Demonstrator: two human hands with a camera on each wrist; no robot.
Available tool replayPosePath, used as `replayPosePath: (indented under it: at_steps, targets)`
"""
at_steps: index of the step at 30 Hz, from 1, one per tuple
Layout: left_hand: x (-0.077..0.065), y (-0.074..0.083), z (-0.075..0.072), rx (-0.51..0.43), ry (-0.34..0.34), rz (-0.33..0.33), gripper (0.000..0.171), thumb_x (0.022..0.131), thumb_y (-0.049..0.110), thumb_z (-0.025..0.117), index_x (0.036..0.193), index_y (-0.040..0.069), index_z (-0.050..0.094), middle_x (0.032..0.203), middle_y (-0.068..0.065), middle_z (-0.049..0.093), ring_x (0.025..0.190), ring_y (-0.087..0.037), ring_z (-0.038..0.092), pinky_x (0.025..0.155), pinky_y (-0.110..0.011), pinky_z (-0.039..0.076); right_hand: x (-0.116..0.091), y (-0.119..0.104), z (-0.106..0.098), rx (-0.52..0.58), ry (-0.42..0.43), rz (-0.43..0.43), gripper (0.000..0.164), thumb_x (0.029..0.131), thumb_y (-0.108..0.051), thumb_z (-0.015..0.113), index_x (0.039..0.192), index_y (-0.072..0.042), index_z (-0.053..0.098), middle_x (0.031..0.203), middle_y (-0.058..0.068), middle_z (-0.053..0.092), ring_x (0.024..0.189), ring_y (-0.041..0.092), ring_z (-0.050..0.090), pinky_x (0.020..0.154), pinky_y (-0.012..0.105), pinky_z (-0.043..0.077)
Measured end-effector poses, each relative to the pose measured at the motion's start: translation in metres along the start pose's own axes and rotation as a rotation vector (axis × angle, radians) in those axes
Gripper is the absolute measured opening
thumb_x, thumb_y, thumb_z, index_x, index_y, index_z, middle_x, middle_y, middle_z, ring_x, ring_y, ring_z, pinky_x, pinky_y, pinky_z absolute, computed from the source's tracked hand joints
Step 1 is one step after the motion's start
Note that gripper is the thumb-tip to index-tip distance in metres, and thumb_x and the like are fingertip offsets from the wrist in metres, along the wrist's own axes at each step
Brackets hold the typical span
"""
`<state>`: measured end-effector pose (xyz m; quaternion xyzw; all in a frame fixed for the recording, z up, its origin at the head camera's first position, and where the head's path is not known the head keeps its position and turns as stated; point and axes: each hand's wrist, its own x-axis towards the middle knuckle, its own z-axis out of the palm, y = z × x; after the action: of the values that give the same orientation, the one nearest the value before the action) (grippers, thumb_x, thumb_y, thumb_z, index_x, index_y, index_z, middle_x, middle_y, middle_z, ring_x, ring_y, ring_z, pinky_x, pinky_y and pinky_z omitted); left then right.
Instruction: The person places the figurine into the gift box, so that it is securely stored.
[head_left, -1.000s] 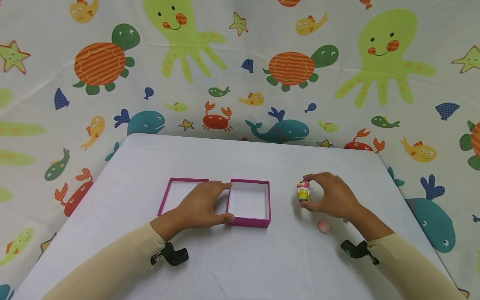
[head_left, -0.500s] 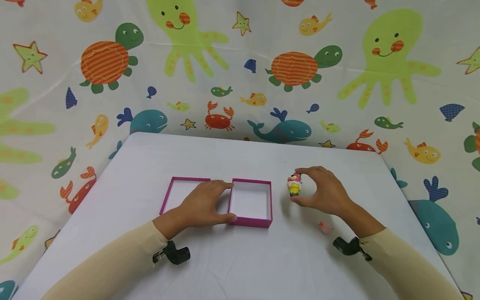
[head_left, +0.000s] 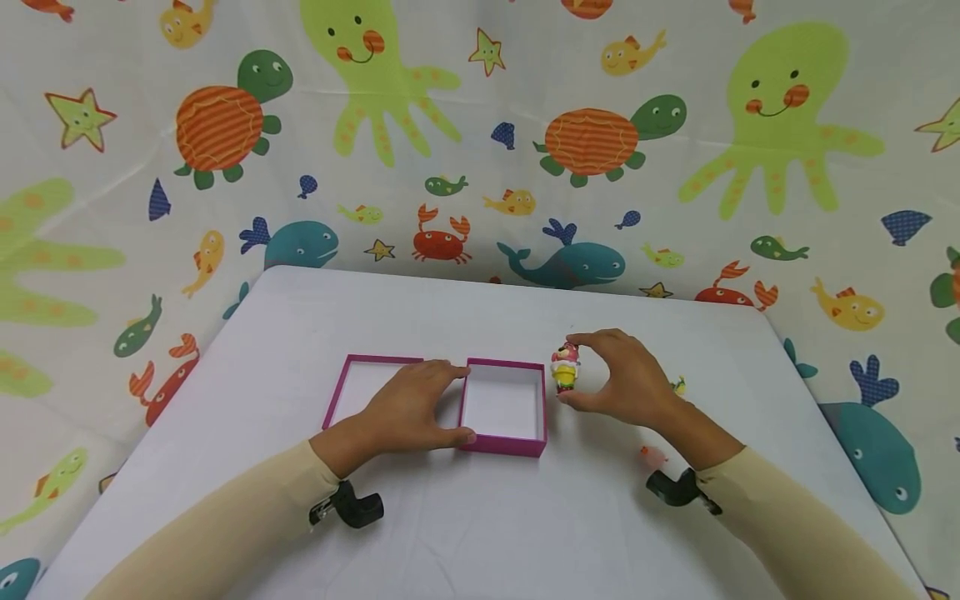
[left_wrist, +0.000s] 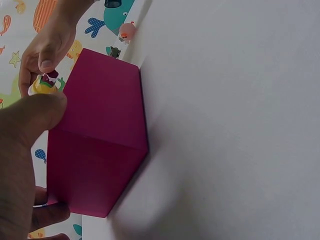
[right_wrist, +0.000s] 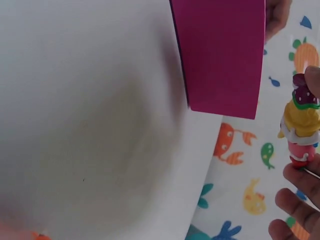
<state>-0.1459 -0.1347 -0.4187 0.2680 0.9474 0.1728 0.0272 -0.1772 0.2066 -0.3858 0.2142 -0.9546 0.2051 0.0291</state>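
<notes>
My right hand (head_left: 626, 379) pinches a small toy figurine (head_left: 565, 368) upright, thumb at its feet and a fingertip at its head. The figurine has a pink head, white middle and yellow-green lower part. It hovers just right of an open magenta box (head_left: 502, 447) with a white inside. My left hand (head_left: 408, 408) grips the box by its left side, thumb at the front corner and fingers at the back. In the right wrist view the figurine (right_wrist: 301, 120) hangs apart from the box's magenta wall (right_wrist: 222, 60).
Left of the box lies a second magenta-rimmed piece (head_left: 339, 389), partly hidden by the left hand. A small pink toy (head_left: 652, 456) lies on the white table (head_left: 480, 533) under the right forearm. A yellow-green toy (head_left: 678, 386) shows behind the right wrist.
My right hand has carried the figurine leftward and slightly up, close to the box. A yellow-green toy has come into view behind the right wrist. The left hand stays on the box.
</notes>
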Motion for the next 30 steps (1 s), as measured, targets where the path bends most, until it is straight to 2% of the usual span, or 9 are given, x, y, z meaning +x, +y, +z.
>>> replayPosePath:
  at_steps: [15,30]
  targets:
    - [0.001,0.001,-0.001,0.019,-0.013,-0.016,0.095,0.075,0.068,0.078,0.150,0.016,0.052,0.146,-0.005,0.057,0.141,-0.029,0.045,0.115,-0.056,0.035,0.012,-0.022,0.010,0.026,0.013,-0.065,0.085,0.070,-0.060,0.088,0.142,-0.024,0.061,0.134,0.001,0.065,0.129,0.026,0.052,0.099,0.060,0.049]
    - [0.002,0.000,0.000,0.027,-0.009,-0.003,0.095,0.074,0.071,0.077,0.149,0.016,0.054,0.146,-0.005,0.057,0.140,-0.029,0.046,0.114,-0.057,0.036,0.023,-0.038,0.027,0.007,0.004,-0.108,0.084,0.068,-0.062,0.088,0.139,-0.024,0.064,0.129,-0.001,0.068,0.123,0.022,0.055,0.097,0.055,0.052]
